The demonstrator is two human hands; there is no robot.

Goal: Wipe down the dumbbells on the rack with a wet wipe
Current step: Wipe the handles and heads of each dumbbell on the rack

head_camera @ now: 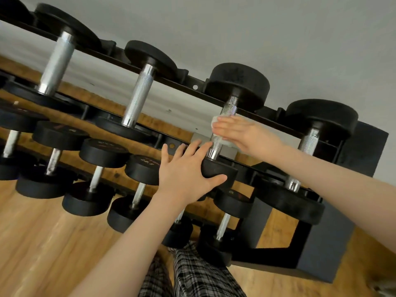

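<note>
Top tier of a black steel two-tier dumbbell rack [194, 85], seen from above and tilted; risks read from left to right. At far left, a large black rubber-headed dumbbell with a smooth chrome handle [56, 63] and, to its right, a second black dumbbell with a knurled steel handle [139, 96] rest in their cradles, not being handled; whether they have been wiped cannot be told. The left hand [185, 174] lies with fingers spread and nearly straight over the near black head [220, 170] of the third dumbbell, thumb hooked under its near edge, bracing rather than clasping it. Should this brace slip, the round head could probably roll in its cradle under the wiping force. The crumpled white wet wipe [216, 122] sits on the knurled silver handle [222, 127] of this dumbbell, pressed there by the right hand [240, 131], whose fingers lie flat and almost straight across wipe and bar. Because the wipe is pressed and not pinched, the coarse knurling might snag or tear it, or it might slide off and fall behind the rack. Pushing too far along the bar could jam fingertips against the far head [239, 82]. At right, a fourth large black dumbbell [308, 144] stands just beside the right forearm and could be knocked. Smaller black dumbbells [100, 168] occupy the lower tier above a wooden floor [42, 243].
</note>
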